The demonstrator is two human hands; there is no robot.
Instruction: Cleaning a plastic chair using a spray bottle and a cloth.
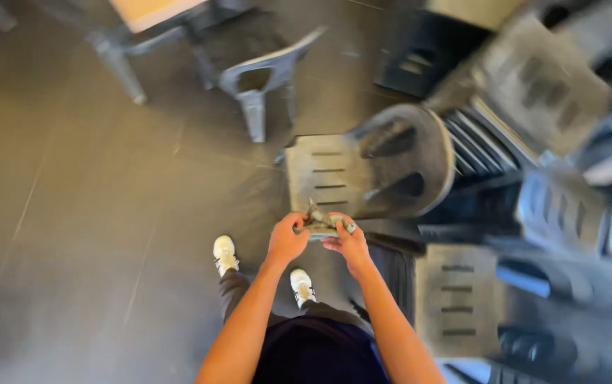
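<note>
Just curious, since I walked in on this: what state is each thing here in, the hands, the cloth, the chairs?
Left hand: closed on the cloth.
Right hand: closed on the cloth.
Cloth: crumpled, held between both hands.
Nearest chair: upright, seat bare.
Far chair: upright, at a table.

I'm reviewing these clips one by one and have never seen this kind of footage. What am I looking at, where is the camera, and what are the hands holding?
There is no machine: a person wears one camera on the head, looking down at their own arms and white shoes. The left hand and right hand together grip a crumpled greyish cloth in front of the body. Below is a dark tiled floor. Just beyond the hands stands a grey plastic chair; more chairs, blurred, crowd the right side, and another chair stands farther off by a table.
</note>
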